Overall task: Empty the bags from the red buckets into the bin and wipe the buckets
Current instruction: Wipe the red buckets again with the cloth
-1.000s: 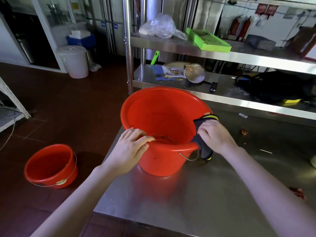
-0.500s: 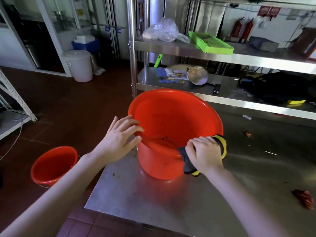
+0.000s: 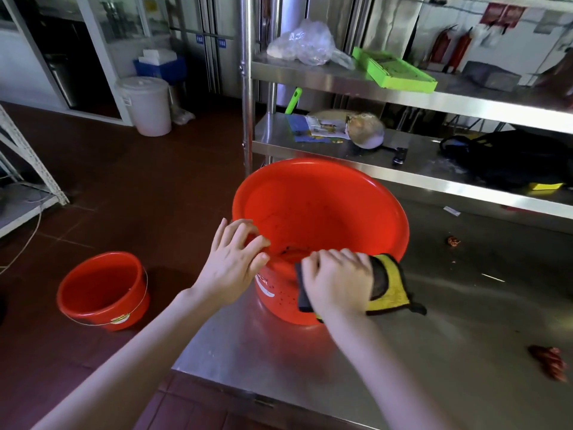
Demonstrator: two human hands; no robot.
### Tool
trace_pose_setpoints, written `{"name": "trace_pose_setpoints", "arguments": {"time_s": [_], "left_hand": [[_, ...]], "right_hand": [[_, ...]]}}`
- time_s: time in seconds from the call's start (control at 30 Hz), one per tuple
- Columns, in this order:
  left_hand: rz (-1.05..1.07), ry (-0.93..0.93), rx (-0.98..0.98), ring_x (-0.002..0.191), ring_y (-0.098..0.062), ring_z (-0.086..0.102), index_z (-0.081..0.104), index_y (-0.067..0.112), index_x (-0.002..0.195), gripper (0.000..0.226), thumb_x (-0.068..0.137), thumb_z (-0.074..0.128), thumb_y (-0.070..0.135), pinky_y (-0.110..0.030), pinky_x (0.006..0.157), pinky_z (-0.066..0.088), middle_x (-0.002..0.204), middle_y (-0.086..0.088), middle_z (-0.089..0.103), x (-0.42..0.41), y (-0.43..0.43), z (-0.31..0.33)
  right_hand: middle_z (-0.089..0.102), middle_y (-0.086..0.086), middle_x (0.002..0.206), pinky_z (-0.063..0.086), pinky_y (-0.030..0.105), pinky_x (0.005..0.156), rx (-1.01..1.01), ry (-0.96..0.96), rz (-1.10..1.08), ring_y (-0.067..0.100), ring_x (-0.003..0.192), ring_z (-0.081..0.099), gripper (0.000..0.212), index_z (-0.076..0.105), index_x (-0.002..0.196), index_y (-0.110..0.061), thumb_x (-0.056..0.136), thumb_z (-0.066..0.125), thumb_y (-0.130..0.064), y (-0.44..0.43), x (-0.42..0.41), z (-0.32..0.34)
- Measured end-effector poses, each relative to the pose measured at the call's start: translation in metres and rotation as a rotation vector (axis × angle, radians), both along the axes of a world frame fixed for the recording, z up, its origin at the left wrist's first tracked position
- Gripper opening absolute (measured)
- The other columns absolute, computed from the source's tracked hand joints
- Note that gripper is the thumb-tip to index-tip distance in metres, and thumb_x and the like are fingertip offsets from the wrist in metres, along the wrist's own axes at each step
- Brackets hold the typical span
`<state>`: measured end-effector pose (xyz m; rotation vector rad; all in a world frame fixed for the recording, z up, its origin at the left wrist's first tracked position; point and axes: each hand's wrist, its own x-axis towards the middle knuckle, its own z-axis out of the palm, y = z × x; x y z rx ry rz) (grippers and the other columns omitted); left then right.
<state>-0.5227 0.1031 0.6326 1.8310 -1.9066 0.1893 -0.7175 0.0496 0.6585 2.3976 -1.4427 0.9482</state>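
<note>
Right, notes from the steel table [image 3: 434, 342]. The big red bucket [image 3: 325, 212] stood on it close to the left edge, a little back from the near-left corner, with its mouth open toward me. Dark specks dotted its inside wall and the outer wall below the near rim.

My left hand [image 3: 231, 268] was at the left part of the near rim. The fingers were bent over the lip and the thumb lay against the outside, so it gripped the bucket there. My right hand [image 3: 338, 280] was clamped on the yellow and black cloth [image 3: 390, 287], pressing it over the near rim just beside the left hand. The two hands were close but not touching. A corner of the cloth hung down outside the bucket toward the tabletop.

The second red bucket [image 3: 102, 290] sat upright on the brown tile floor, off the table's left edge and well apart from the first. Its wire handle lay down around it.

A red scrap [image 3: 547, 363] lay near the right edge of the table.

On the rack behind, the top shelf held a green tray [image 3: 393, 68] and a clear plastic bag [image 3: 304, 41], and a black bag [image 3: 511, 159] sat on the lower shelf. A white lidded tub [image 3: 145, 103] stood on the floor by the far wall.
</note>
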Motion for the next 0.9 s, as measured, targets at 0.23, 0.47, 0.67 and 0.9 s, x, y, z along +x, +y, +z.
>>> {"name": "trace_pose_setpoints", "arguments": {"time_s": [0.23,0.47,0.67,0.9], "left_hand": [[-0.051,0.023,0.016,0.123,-0.027,0.044,0.063,0.015,0.108,0.057,0.101,0.022,0.055,-0.056,0.107,0.033,0.112,-0.005,0.051,0.007,0.003,0.006],[-0.055,0.254,0.014,0.137,-0.019,0.032,0.062,0.014,0.105,0.046,0.096,0.033,0.050,-0.043,0.112,0.029,0.116,0.002,0.052,-0.003,0.000,0.010],[0.346,0.700,-0.033,0.124,-0.022,0.031,0.056,0.029,0.115,0.044,0.076,0.076,0.028,-0.029,0.097,0.028,0.124,0.004,0.040,0.009,-0.034,0.036],[0.325,0.547,0.193,0.102,-0.025,0.052,0.050,0.035,0.130,0.066,0.077,0.058,-0.003,-0.032,0.075,0.049,0.131,-0.006,0.040,0.042,-0.023,0.026]], "right_hand": [[0.061,0.005,0.051,0.045,0.032,0.053,-0.008,0.154,0.175,0.028,0.050,0.060,0.037,0.058,0.050,-0.016,0.084,0.046,-0.026,-0.005,-0.001,0.011],[0.065,0.006,0.070,0.043,0.039,0.089,0.246,0.245,0.261,0.030,0.079,0.059,0.040,0.066,0.067,-0.006,0.095,0.041,-0.017,-0.086,-0.086,0.027],[0.060,-0.002,0.056,0.044,0.037,0.065,0.036,0.173,0.284,0.025,0.062,0.058,0.048,0.059,0.056,-0.021,0.096,0.042,-0.040,0.001,-0.038,0.003],[0.053,-0.003,0.057,0.048,0.035,0.059,-0.008,0.260,0.332,0.021,0.060,0.055,0.043,0.057,0.061,-0.022,0.094,0.048,-0.049,0.069,-0.016,-0.009]]}}
